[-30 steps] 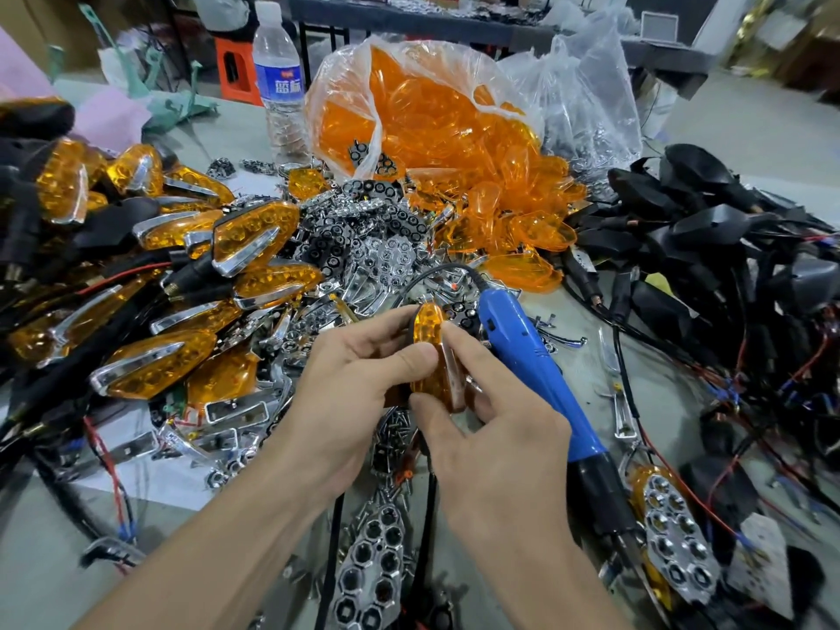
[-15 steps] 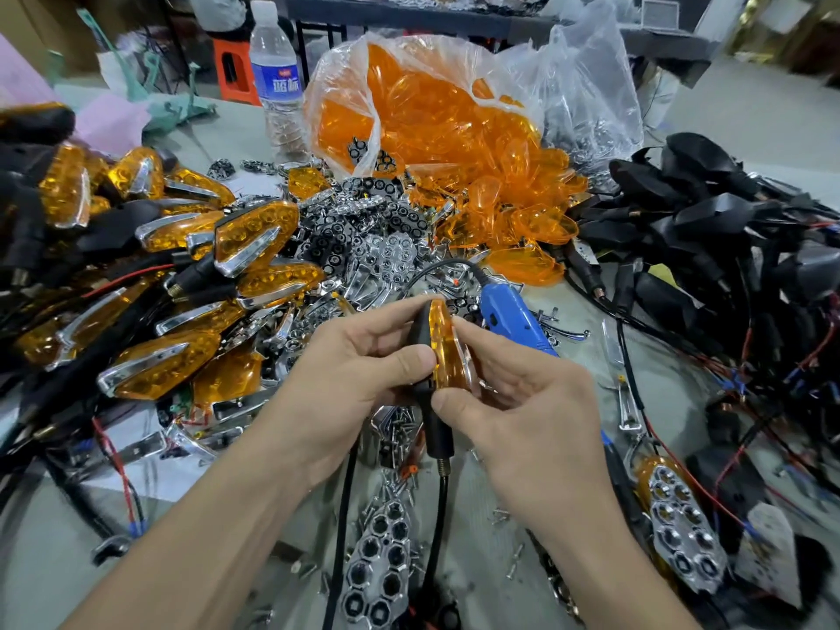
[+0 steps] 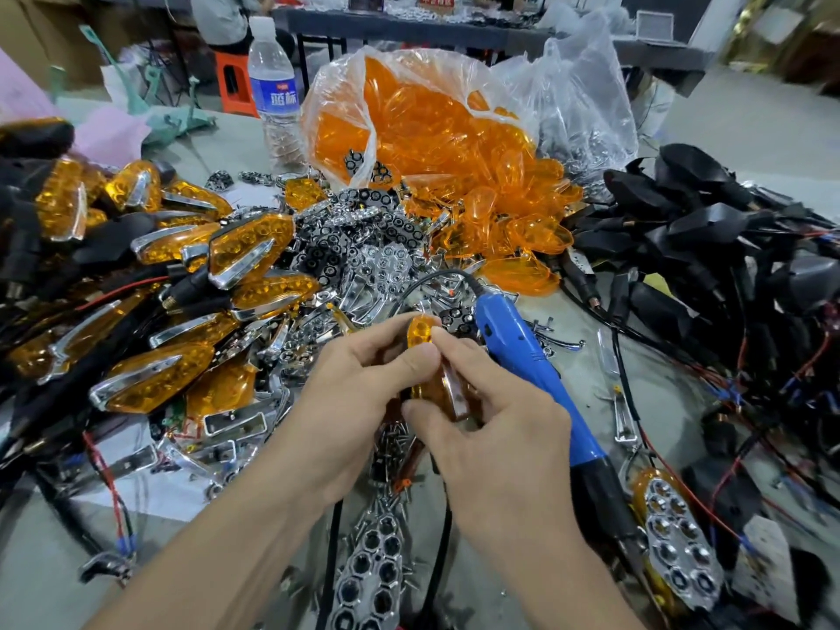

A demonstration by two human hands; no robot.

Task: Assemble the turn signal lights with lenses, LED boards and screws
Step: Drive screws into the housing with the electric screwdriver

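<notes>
The turn signal light (image 3: 429,379) is held up between both hands just above the middle of the table (image 3: 586,393). Its long axis runs near to far, with the orange tip pointing away and a shade left, and it is turned on edge so a chrome strip shows along its right side.

The left hand (image 3: 359,402) is curled round it from the left, thumb pressed flat on the orange face. The right hand (image 3: 491,429) pinches it lengthwise, forefinger on the far tip and thumb at the near end. Both hands are closed snugly on the light.

Just right of the hands a blue electric screwdriver (image 3: 532,370) lies on the table, its cord looping off the far end. Small screws (image 3: 391,443) are scattered under the hands.

At the far side a clear plastic bag (image 3: 336,97) gapes open, stuffed with orange lenses (image 3: 445,134) that spill out to the right. Beside it on the right a second clear bag (image 3: 582,84) holds shiny metal bits, too blurred to name. A water bottle (image 3: 275,93) stands to the left of the bags. Finished lights (image 3: 159,266) are heaped on the left, black housings (image 3: 704,229) with wires on the right.
</notes>
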